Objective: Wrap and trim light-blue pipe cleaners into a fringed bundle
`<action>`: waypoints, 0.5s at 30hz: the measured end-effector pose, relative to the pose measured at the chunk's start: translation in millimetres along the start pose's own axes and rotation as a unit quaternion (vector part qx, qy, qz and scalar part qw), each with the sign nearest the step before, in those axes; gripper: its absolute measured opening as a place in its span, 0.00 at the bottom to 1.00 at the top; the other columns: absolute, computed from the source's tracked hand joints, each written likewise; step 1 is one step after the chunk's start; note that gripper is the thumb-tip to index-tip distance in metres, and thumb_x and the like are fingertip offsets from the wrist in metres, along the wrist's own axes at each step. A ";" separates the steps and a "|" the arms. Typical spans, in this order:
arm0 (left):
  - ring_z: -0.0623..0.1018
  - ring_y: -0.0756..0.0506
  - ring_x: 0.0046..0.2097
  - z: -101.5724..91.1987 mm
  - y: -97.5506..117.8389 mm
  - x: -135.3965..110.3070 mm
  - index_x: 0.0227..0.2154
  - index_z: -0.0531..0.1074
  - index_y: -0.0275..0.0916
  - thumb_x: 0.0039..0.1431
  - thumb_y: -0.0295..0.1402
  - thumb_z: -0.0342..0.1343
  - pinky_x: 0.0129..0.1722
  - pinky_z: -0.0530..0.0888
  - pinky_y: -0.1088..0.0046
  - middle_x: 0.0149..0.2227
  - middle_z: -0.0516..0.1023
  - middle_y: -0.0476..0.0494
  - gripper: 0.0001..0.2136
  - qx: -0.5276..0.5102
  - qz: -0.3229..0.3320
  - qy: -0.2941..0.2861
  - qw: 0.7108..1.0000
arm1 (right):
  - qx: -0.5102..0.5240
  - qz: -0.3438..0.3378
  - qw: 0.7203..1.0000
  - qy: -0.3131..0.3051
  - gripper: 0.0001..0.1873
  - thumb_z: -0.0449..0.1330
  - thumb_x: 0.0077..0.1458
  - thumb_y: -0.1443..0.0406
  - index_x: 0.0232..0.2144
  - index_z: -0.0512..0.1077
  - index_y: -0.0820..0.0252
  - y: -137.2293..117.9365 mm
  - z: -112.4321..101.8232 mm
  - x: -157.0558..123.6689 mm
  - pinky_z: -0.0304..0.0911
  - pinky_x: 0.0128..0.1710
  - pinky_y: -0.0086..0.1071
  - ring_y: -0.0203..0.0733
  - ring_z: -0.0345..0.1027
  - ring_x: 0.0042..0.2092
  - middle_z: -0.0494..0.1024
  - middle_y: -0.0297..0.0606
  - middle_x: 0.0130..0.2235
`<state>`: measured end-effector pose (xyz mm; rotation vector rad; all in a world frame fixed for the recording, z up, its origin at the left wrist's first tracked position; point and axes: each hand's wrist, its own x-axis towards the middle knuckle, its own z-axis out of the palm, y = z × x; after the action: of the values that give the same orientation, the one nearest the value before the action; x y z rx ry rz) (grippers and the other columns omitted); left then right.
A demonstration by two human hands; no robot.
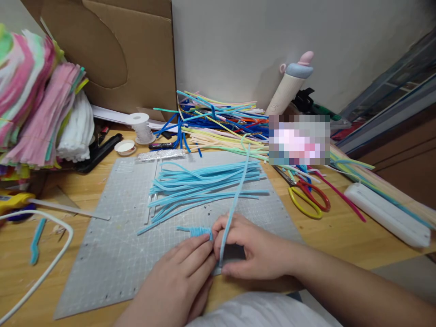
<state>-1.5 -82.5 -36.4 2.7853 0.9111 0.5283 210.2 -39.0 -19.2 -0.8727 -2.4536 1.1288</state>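
My left hand (177, 281) and my right hand (252, 254) meet at the near edge of a grey cutting mat (112, 254). My right hand pinches a light blue pipe cleaner (235, 204) that rises away from it toward the far side. My left hand's fingers close on a short coiled blue section (197, 231) of pipe cleaner beside the right thumb. Several loose light blue pipe cleaners (204, 186) lie in a bundle on the mat just beyond both hands.
A pile of mixed-colour pipe cleaners (218, 122) lies at the back. Yellow-and-red scissors (308, 197) and a white box (388, 213) sit right. Wire spool (141, 127), tape roll (125, 147), pink and white bundles (44, 104) and cardboard (129, 50) stand left and behind.
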 end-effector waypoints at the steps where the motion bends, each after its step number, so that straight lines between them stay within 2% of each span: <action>1: 0.72 0.42 0.52 0.4 -0.3 -0.1 0.50 0.68 0.37 0.56 0.26 0.50 0.47 0.74 0.63 0.49 0.75 0.42 0.17 0.002 0.000 0.000 1.000 | -0.008 -0.005 1.000 -0.008 0.08 0.65 0.47 0.65 0.32 0.72 0.60 -0.2 0.0 -1.5 0.54 0.49 0.35 0.40 0.64 0.46 0.72 0.37 0.40; 7: 0.71 0.42 0.54 2.1 -2.9 -1.0 0.51 0.66 0.37 0.56 0.26 0.51 0.49 0.74 0.62 0.52 0.73 0.42 0.19 0.008 -0.002 -0.021 1.000 | -0.098 -0.020 0.995 0.000 0.04 0.59 0.54 0.64 0.31 0.71 0.60 0.3 8.7 -6.4 0.54 0.43 0.36 0.39 0.64 0.40 0.73 0.35 0.36; 15: 0.72 0.41 0.53 1.6 -2.2 -2.1 0.52 0.66 0.38 0.56 0.25 0.50 0.49 0.74 0.62 0.52 0.73 0.42 0.19 0.004 -0.005 -0.025 1.000 | -0.138 -0.053 0.988 0.037 0.03 0.56 0.50 0.69 0.28 0.71 0.61 3.6 19.5 -5.2 0.55 0.42 0.36 0.38 0.65 0.37 0.74 0.36 0.32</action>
<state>-3.6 -82.1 -39.1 2.7857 0.9174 0.4532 205.9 -51.8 -34.7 -0.8304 -2.5971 0.7185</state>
